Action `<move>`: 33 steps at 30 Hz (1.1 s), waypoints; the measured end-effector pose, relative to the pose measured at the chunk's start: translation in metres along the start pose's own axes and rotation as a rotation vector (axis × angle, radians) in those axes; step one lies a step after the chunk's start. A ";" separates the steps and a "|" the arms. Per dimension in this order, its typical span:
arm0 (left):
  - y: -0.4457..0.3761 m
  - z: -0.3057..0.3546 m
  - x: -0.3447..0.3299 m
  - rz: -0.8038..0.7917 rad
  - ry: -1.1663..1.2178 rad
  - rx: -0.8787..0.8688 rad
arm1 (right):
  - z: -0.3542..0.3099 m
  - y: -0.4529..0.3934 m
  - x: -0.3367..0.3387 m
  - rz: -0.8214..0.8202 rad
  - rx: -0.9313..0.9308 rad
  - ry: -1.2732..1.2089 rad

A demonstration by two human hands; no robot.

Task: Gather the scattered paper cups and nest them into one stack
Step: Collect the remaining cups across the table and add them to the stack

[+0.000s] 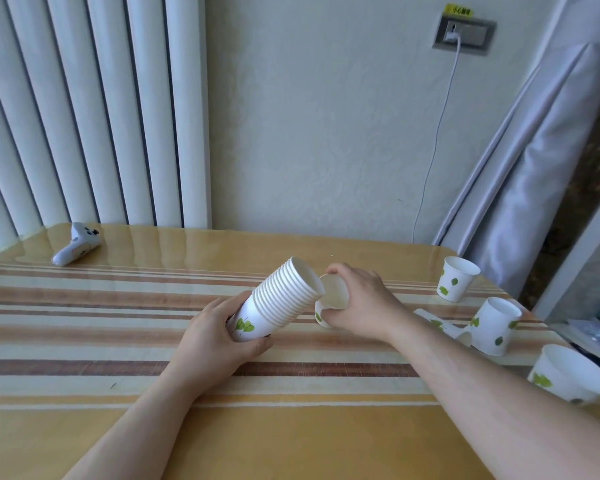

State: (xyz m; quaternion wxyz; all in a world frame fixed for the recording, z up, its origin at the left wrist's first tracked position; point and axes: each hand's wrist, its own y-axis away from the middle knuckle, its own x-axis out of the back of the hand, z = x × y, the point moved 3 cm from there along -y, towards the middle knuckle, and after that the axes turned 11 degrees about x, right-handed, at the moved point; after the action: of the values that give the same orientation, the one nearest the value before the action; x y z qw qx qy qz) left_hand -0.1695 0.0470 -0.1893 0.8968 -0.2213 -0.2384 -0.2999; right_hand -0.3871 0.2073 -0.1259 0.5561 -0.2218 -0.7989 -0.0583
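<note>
On the striped table [118, 341] are 1 nested stack [281, 299], 1 single cup [329, 299] in hand, and 4 loose cups by the right edge: 1 upright cup [458, 278] near the far right corner, 1 tilted cup [496, 323], 1 cup on its side [440, 325] partly behind the forearm, and 1 nearest cup [568, 374]. The left hand [219, 337] grasps the stack's base, tilted with mouth toward the right. The right hand [361, 303] grips the single cup, touching the stack's rim. 1 white controller [77, 244] lies at the far left corner.
</note>
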 end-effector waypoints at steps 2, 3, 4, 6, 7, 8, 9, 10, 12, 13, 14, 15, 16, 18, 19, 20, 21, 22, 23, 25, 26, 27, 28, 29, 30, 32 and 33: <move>0.001 0.001 0.000 -0.001 0.009 0.004 | 0.001 0.001 -0.004 0.014 0.007 -0.031; 0.001 0.001 0.000 -0.003 0.009 0.005 | 0.002 0.001 -0.005 0.027 0.003 -0.062; 0.001 0.001 0.000 -0.003 0.005 0.006 | 0.002 0.002 -0.006 0.057 -0.009 -0.103; 0.001 0.001 0.001 -0.001 -0.001 0.008 | 0.007 0.003 -0.007 0.191 -0.084 -0.254; 0.001 0.001 0.001 -0.002 0.001 0.010 | 0.008 0.004 -0.005 0.297 -0.146 -0.391; 0.001 0.001 0.001 -0.003 0.004 0.010 | 0.009 0.005 -0.002 0.421 -0.207 -0.569; 0.001 0.001 0.000 -0.002 0.002 0.007 | 0.008 0.006 0.002 0.541 -0.247 -0.775; 0.001 0.001 0.000 0.001 -0.002 0.004 | 0.005 0.006 0.007 0.633 -0.254 -0.974; 0.000 0.000 0.000 -0.001 -0.005 0.003 | -0.009 0.006 0.022 0.714 -0.176 -1.211; 0.001 0.001 0.000 -0.003 -0.006 0.003 | -0.016 0.007 0.026 0.706 -0.108 -1.241; 0.001 0.001 0.000 -0.005 -0.009 0.003 | -0.024 0.009 0.029 0.684 -0.043 -1.251; 0.001 0.001 0.000 -0.008 -0.011 0.002 | -0.030 0.008 0.029 0.653 0.001 -1.236; 0.001 0.001 -0.001 -0.011 -0.010 0.001 | -0.036 0.008 0.028 0.613 0.023 -1.203; 0.002 0.001 0.000 -0.006 0.001 0.009 | -0.043 0.007 0.020 0.502 0.031 -1.123; 0.002 0.001 0.001 0.002 0.008 0.017 | -0.045 0.007 0.016 0.458 0.025 -1.096; 0.002 0.001 0.001 0.007 0.013 0.022 | -0.046 0.008 0.013 0.432 0.013 -1.074; 0.002 0.001 0.002 0.010 0.014 0.021 | -0.045 0.009 0.010 0.420 0.001 -1.060; 0.003 0.002 0.002 0.009 0.010 0.014 | -0.046 0.011 0.008 0.409 -0.005 -1.057; 0.004 0.003 0.002 0.007 0.003 0.005 | -0.046 0.013 0.006 0.391 0.002 -1.055; 0.006 0.005 0.003 0.003 -0.011 -0.009 | -0.046 0.017 -0.001 0.348 0.007 -1.027; 0.007 0.006 0.003 0.001 -0.019 -0.014 | -0.047 0.020 -0.003 0.321 0.006 -1.005; 0.007 0.006 0.003 -0.001 -0.027 -0.016 | -0.047 0.024 -0.005 0.296 0.007 -0.977; 0.008 0.006 0.004 -0.002 -0.031 -0.010 | -0.048 0.029 -0.005 0.267 0.010 -0.956; 0.008 0.005 0.004 0.000 -0.032 0.000 | -0.046 0.033 -0.007 0.239 0.017 -0.944; 0.009 0.006 0.004 0.003 -0.032 0.011 | -0.042 0.039 -0.010 0.208 0.029 -0.934; 0.010 0.005 0.004 0.010 -0.036 0.034 | -0.034 0.054 -0.013 0.147 0.055 -0.839; 0.011 0.005 0.004 0.014 -0.036 0.052 | -0.028 0.063 -0.014 0.119 0.054 -0.730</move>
State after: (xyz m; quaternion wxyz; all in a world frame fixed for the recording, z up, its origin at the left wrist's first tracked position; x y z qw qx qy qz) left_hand -0.1612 0.0563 -0.1860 0.8999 -0.2049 -0.2606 -0.2835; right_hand -0.3329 0.2498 -0.1382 0.2426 -0.2591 -0.9316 0.0783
